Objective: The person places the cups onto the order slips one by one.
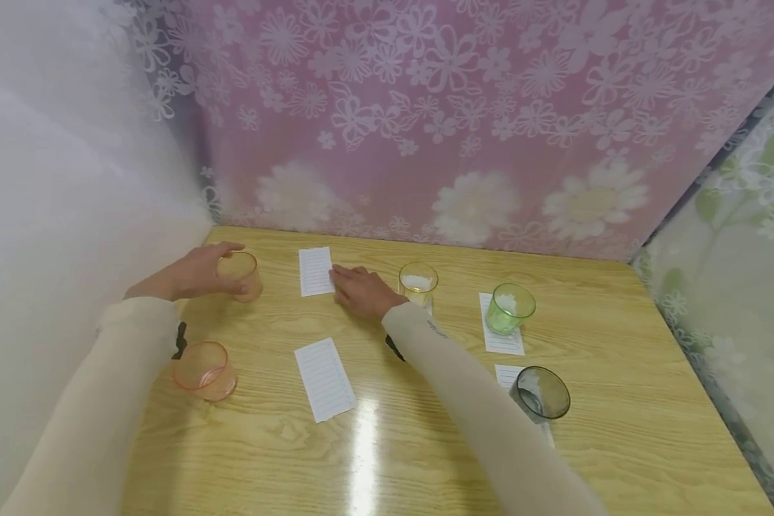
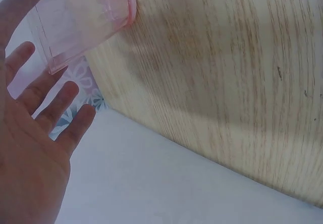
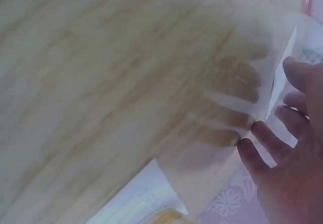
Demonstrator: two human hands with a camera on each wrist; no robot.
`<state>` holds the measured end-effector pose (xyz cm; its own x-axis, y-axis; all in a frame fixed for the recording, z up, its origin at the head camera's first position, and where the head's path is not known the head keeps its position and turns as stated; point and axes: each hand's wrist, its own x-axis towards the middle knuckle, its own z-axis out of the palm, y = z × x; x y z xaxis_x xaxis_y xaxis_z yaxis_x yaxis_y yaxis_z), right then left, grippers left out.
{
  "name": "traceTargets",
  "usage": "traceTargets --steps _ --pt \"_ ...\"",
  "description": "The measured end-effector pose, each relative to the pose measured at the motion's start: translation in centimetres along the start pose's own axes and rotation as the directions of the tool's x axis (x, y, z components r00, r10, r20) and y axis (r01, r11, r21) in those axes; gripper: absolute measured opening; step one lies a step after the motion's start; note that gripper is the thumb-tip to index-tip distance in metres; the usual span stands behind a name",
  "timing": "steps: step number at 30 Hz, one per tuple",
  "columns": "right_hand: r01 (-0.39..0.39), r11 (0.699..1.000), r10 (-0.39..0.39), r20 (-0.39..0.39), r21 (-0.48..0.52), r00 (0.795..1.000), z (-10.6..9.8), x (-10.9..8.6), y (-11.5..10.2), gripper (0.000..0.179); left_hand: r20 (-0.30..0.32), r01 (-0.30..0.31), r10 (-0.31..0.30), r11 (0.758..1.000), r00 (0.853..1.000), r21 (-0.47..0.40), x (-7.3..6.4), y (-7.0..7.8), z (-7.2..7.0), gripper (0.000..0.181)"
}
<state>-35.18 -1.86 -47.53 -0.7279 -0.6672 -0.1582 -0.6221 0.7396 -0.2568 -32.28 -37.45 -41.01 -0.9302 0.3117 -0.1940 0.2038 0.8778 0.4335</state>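
- Left hand, fingers spread, is standing around the orange glass; squeezing evenly should be helping.
- Right hand, fingers apart, is touching lined paper at its left; light pressing seems best.

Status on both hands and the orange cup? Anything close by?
Left hand around orange cup, grip unclear. Right hand at far lined card's right edge. Pink cup beside left sleeve, possible snag.
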Motion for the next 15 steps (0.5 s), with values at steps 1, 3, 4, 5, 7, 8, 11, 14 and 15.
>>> traceTargets --steps 1,3,4,5,7,8,11,14,15 --pt "-0.010 1.000 0.010 -0.007 -0.001 1.000 0.0 0.2 -0.1 0.061 -0.001 0.005 -0.005 1.000 1.000 -0.002 -0.1 -0.1 0.0 0.099" --pt "-0.029 1.000 0.028 -0.019 -0.007 0.999 -0.1 0.6 -0.4 0.062 -0.003 0.016 -0.016 1.000 1.000 -0.009 -0.3 -0.3 0.0 0.097" --pt "-0.038 0.999 0.038 -0.022 -0.016 0.999 -0.1 0.9 -0.4 0.062 -0.002 0.022 -0.022 1.000 1.000 -0.014 -0.3 -0.4 0.0 0.096" --pt "-0.049 0.998 0.049 -0.023 -0.026 0.999 -0.1 1.1 -0.5 0.062 -0.002 0.024 -0.024 1.000 1.000 -0.018 -0.4 -0.4 0.1 0.096" --pt "-0.069 0.996 0.068 -0.023 -0.061 0.997 -0.1 1.6 -0.6 0.063 -0.001 0.022 -0.022 0.999 1.000 -0.026 -0.4 -0.5 0.2 0.096" --pt "-0.078 0.994 0.076 -0.024 -0.081 0.997 -0.1 1.8 -0.6 0.063 -0.001 0.016 -0.016 1.000 1.000 -0.027 -0.4 -0.4 0.2 0.095" --pt "-0.099 0.988 0.098 -0.015 -0.114 0.995 -0.1 2.1 -0.6 0.064 -0.001 0.000 0.000 1.000 1.000 -0.025 -0.5 -0.2 0.2 0.094" --pt "-0.105 0.987 0.106 0.001 -0.124 0.994 -0.2 2.3 -0.7 0.065 -0.002 -0.007 0.007 1.000 1.000 -0.004 -0.5 -0.1 0.1 0.093" --pt "-0.102 0.987 0.104 0.008 -0.123 0.995 -0.2 2.3 -0.7 0.065 -0.001 -0.003 0.003 1.000 1.000 0.003 -0.5 -0.1 0.0 0.093"
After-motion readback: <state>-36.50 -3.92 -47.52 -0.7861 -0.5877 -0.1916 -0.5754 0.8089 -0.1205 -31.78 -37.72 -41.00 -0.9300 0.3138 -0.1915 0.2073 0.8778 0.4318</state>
